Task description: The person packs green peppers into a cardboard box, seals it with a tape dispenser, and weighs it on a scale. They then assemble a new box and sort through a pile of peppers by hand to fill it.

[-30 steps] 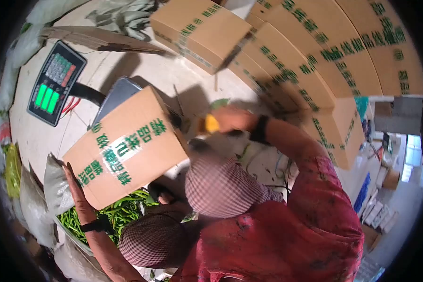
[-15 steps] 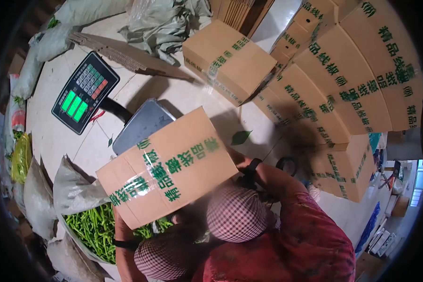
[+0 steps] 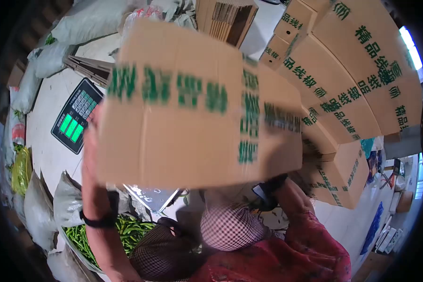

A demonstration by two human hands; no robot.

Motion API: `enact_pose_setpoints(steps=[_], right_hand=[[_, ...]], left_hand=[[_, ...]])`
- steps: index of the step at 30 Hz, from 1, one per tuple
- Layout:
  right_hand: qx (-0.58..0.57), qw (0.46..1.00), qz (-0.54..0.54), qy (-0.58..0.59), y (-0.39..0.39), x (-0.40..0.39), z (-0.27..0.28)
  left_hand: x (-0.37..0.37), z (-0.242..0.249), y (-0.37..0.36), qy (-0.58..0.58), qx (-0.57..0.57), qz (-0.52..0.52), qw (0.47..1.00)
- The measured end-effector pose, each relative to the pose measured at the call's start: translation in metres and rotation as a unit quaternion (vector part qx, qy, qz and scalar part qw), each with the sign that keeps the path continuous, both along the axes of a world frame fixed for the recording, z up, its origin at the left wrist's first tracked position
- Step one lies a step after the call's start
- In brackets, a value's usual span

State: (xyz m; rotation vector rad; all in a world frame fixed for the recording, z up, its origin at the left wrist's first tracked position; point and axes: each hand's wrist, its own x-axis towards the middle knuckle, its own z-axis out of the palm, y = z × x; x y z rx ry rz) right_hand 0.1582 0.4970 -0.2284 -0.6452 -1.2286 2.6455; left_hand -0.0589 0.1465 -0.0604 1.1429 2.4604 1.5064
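Note:
A taped cardboard box with green printing is held up in the air, large and slightly blurred in the middle of the view. My left hand is closed at its left edge, the fingers partly smeared by motion. At the lower right of the box, my right wrist with a black band shows, while the fingers of my right hand are hidden by the cardboard. Below, the metal platform of a scale shows in part. Its keypad display, lit green, stands just left of my left hand.
Printed cardboard boxes are stacked high on the right. An open sack of green chili peppers lies beside my left forearm. Full sacks line the left and back, and flattened cartons stand at the back.
The box has gone up from over the scale platform, come nearer to the camera and turned. Both arms rose with it, uncovering part of the platform's near side.

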Motion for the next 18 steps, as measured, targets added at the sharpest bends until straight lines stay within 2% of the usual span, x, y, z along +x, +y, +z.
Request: enact_pose_setpoints(steps=[1, 2, 3, 4, 5, 9, 11, 12, 13, 15, 18], right_hand=[[-0.022, 0.999, -0.024, 0.019, 0.001, -0.013, 0.005], [-0.045, 0.998, -0.042, 0.034, 0.001, -0.027, 0.007], [-0.069, 0.995, -0.055, 0.043, -0.001, -0.042, 0.007], [-0.090, 0.993, -0.066, 0.048, -0.004, -0.056, 0.007], [-0.110, 0.990, -0.073, 0.048, -0.009, -0.068, 0.006], [-0.174, 0.980, -0.099, 0.024, -0.035, -0.092, -0.001], [-0.191, 0.976, -0.104, 0.006, -0.046, -0.095, -0.004], [-0.195, 0.975, -0.108, -0.001, -0.047, -0.095, -0.005], [-0.200, 0.974, -0.110, -0.006, -0.047, -0.095, -0.003], [-0.204, 0.972, -0.111, -0.020, -0.048, -0.095, -0.001], [-0.207, 0.972, -0.107, -0.038, -0.052, -0.098, -0.002]], left_hand=[[-0.016, 0.013, 0.011, 0.067, -0.075, 0.047, 0.994], [-0.024, 0.032, 0.040, 0.202, -0.077, 0.121, 0.969], [-0.044, 0.029, 0.058, -0.119, 0.216, 0.182, 0.952], [-0.051, 0.043, 0.078, -0.157, 0.241, 0.217, 0.933], [-0.073, 0.036, 0.098, -0.185, 0.348, 0.224, 0.891], [-0.098, 0.033, 0.125, -0.209, 0.321, 0.216, 0.898], [-0.105, 0.023, 0.126, -0.151, 0.234, 0.137, 0.951], [-0.104, 0.022, 0.128, -0.097, 0.177, 0.164, 0.965], [-0.113, 0.012, 0.127, -0.201, 0.245, 0.088, 0.944], [-0.115, -0.008, 0.134, -0.140, 0.238, 0.162, 0.947], [-0.127, -0.013, 0.135, -0.127, 0.176, 0.150, 0.965]])
